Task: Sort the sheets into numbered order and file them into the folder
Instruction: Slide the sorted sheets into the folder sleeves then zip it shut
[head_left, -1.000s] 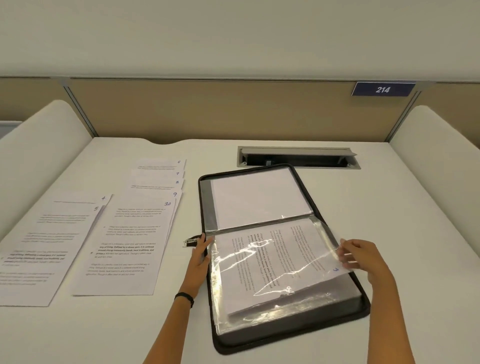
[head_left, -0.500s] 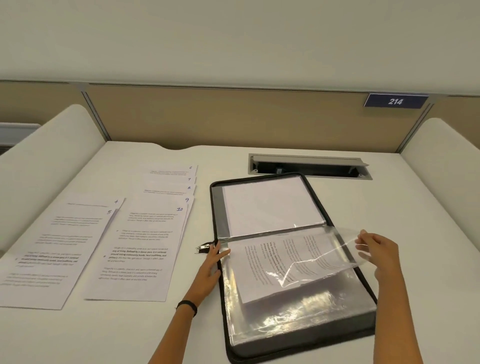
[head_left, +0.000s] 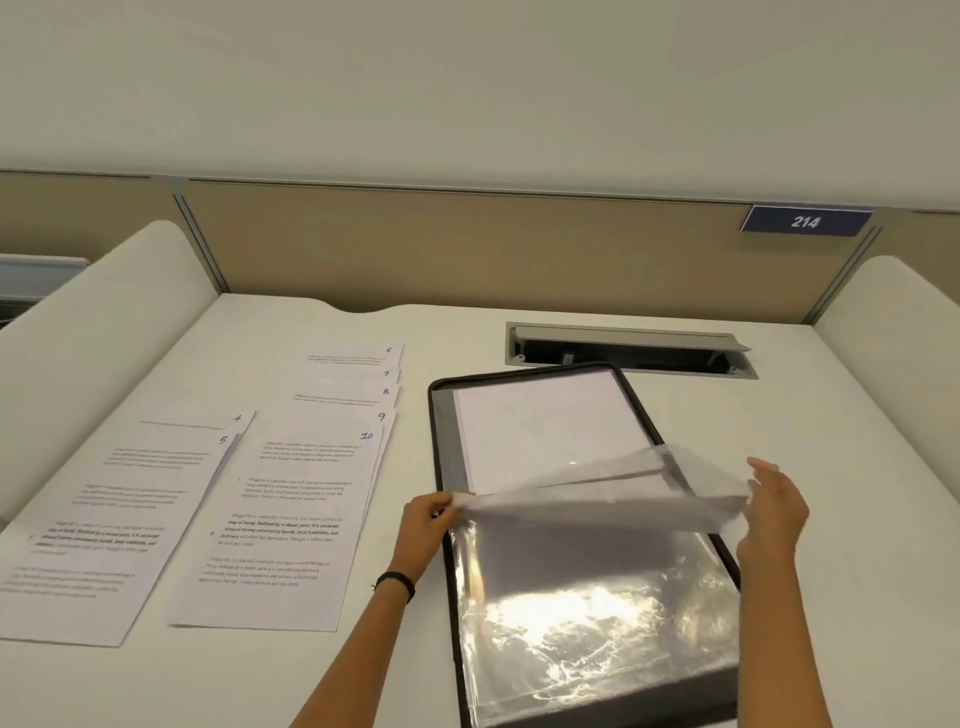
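A black zip folder (head_left: 441, 441) lies open on the desk, with clear plastic sleeves inside. One filled sleeve (head_left: 597, 493) is lifted about edge-on over the spine, mid-turn. My right hand (head_left: 769, 509) holds its free right edge. At the spine, my left hand (head_left: 426, 525) touches the sleeve's left end. Below it lies an empty shiny sleeve (head_left: 587, 623); above it, a white filed page (head_left: 550, 426). Two fanned stacks of numbered sheets lie to the left: sheets 4 and 5 (head_left: 114, 519), and sheets 6 to 10 (head_left: 296, 509).
A recessed cable tray (head_left: 628, 348) with its lid up sits just behind the folder. White curved dividers (head_left: 93, 332) flank the desk on both sides. A beige partition carries a sign reading 214 (head_left: 805, 222).
The printed sheet's sleeve, flat on the near half a second ago, has been lifted by my right hand and swung up toward the far half. The camera view tilted upward.
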